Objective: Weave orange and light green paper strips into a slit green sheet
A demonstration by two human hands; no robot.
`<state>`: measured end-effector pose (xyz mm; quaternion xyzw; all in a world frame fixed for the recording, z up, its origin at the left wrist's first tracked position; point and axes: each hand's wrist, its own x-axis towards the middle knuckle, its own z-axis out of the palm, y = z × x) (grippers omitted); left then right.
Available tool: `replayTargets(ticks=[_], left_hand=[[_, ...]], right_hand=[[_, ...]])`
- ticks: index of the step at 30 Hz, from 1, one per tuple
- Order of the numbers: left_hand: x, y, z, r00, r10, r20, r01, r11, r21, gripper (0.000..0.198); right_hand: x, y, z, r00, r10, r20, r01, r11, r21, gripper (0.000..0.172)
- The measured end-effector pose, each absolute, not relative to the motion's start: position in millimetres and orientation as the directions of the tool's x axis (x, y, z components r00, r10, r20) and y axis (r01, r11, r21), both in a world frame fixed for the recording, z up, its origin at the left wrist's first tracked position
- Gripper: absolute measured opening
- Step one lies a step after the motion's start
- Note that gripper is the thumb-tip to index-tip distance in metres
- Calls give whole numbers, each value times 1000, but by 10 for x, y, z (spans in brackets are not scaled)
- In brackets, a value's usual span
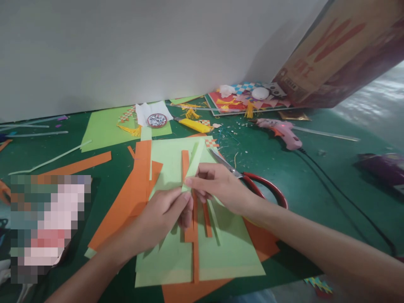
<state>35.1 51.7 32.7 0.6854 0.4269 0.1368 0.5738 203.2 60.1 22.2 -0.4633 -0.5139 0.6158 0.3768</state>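
Green paper strip [195,160], centre frame: pinched low by left hand [167,209] and right hand [221,185]. Looks light, easily creased; best held by its edges.

Between the left hand [167,208] and the right hand [224,185], a narrow paper strip [195,158] is showing pale green, matching the paper sheet [232,254] beneath. Ahead of the right hand, a small paper piece [212,143] is showing orange-and-white checks, and a pistol-shaped glue gun [285,131] is showing pink (its trigger [277,132] is standing out orange).
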Motion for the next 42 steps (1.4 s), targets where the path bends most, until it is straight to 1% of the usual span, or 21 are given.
replayTargets(ticks=[3, 14, 17, 23, 28, 33, 36, 42], left_hand=[[350, 523, 313, 597, 748, -289, 419, 17, 908, 38], [337, 507, 314, 585, 746, -318, 454, 23, 891, 40], [334, 512, 305, 588, 749, -306, 450, 11, 893, 40], [346, 518, 291, 590, 756, -283, 448, -15, 894, 39], [344, 516, 281, 573, 766, -291, 477, -23, 879, 40], [332, 511, 304, 579, 761, -291, 485, -35, 874, 40], [330, 509, 314, 580, 764, -283, 482, -42, 875, 40], [341, 522, 292, 578, 773, -262, 483, -66, 873, 39]], right_hand=[[2027, 593, 223, -319, 928, -195, 32, -196, -980, 35], [2039, 605, 274, -223, 952, -207, 15, -209, -978, 42], [2034, 604, 265, -220, 954, -202, 12, -204, -979, 40], [2026, 594, 252, -313, 927, -206, 52, -200, -978, 36], [2037, 598, 269, -255, 944, -211, 31, -210, -977, 40], [2043, 610, 263, -242, 951, -194, -10, -203, -979, 40], [2037, 607, 266, -233, 953, -193, 16, -195, -981, 40], [2026, 598, 259, -303, 933, -196, 72, -183, -980, 35]])
